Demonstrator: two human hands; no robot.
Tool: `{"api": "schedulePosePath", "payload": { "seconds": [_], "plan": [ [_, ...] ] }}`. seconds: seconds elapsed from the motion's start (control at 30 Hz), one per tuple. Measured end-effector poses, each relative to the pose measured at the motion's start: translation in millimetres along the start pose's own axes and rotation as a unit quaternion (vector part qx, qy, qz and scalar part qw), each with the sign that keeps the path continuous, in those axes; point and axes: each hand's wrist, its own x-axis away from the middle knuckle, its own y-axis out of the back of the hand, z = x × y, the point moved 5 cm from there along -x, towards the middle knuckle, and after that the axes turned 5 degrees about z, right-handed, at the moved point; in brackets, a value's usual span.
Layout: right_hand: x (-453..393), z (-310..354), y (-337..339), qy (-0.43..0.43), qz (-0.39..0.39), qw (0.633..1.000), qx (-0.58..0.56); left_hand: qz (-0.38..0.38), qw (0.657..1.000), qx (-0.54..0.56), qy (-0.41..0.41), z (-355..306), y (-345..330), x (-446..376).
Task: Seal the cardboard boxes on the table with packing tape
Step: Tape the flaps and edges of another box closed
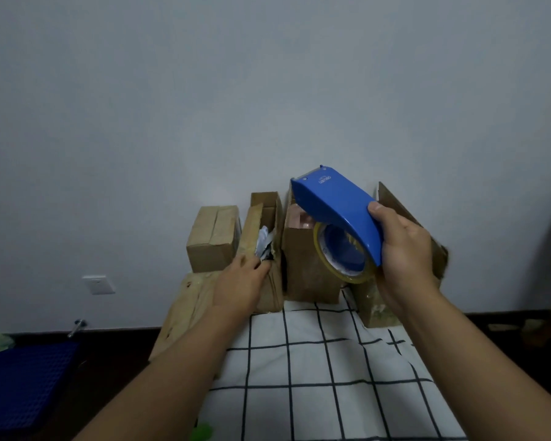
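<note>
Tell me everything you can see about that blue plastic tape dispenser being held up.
The blue plastic tape dispenser is a smooth curved shell with a small embossed logo near its upper end and a metal-looking cutter edge at the tip. A roll of clear yellowish packing tape sits in it on a blue hub. It is held in the air, tilted with its tip up toward the wall, in front of the open cardboard boxes. Only the right hand touches it, gripping its lower end.

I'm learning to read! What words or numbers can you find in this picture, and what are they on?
"deli": small pale brand word, seen upside down, near the top end of the blue tape dispenser that the right hand grips.
Print on the tape roll's core: too small and blurred to read.
Cardboard boxes: no words readable.
</note>
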Motion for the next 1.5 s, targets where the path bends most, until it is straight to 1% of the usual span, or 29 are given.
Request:
{"api": "schedulePosePath", "payload": {
  "seconds": [0.17, 0.33, 0.5, 0.63, 0.8, 0.97, 1.07, 1.13, 1.3, 1.4, 1.5],
  "plan": [
    [24, -4, 12, 0.001, -0.004, 1.0, -0.011, -0.015, 1.0, -0.017, -0.002, -15, 9, 34],
    [63, 8, 22, -0.007, 0.004, 1.0, -0.02, -0.05, 0.999, -0.017, 0.002, -40, 31, 83],
    [113, 30, 46, -0.005, 0.004, 1.0, -0.027, -0.085, 0.996, -0.016, 0.008, -85, 62, 163],
    [154, 47, 69, -0.001, 0.016, 0.999, -0.033, -0.11, 0.993, -0.027, 0.023, -126, 72, 227],
    [195, 60, 96, 0.003, 0.029, 0.999, -0.032, -0.103, 0.995, -0.001, 0.004, -162, 71, 276],
    [210, 60, 115, -0.018, 0.025, 0.999, -0.032, -0.087, 0.995, 0.021, -0.036, -155, 68, 285],
    [208, 51, 125, -0.032, 0.017, 0.999, -0.04, -0.083, 0.994, 0.058, -0.037, -143, 66, 280],
    [206, 42, 129, -0.039, 0.011, 0.998, -0.047, -0.075, 0.993, 0.09, -0.02, -137, 64, 276],
    [200, 18, 134, -0.064, -0.012, 0.995, -0.069, -0.091, 0.987, 0.129, 0.029, -130, 64, 271],
    [194, 4, 136, -0.074, -0.033, 0.994, -0.078, -0.119, 0.976, 0.172, 0.052, -135, 64, 269],
    [188, -4, 137, -0.087, -0.053, 0.992, -0.076, -0.104, 0.971, 0.199, 0.085, -143, 62, 261]
  ]
}}
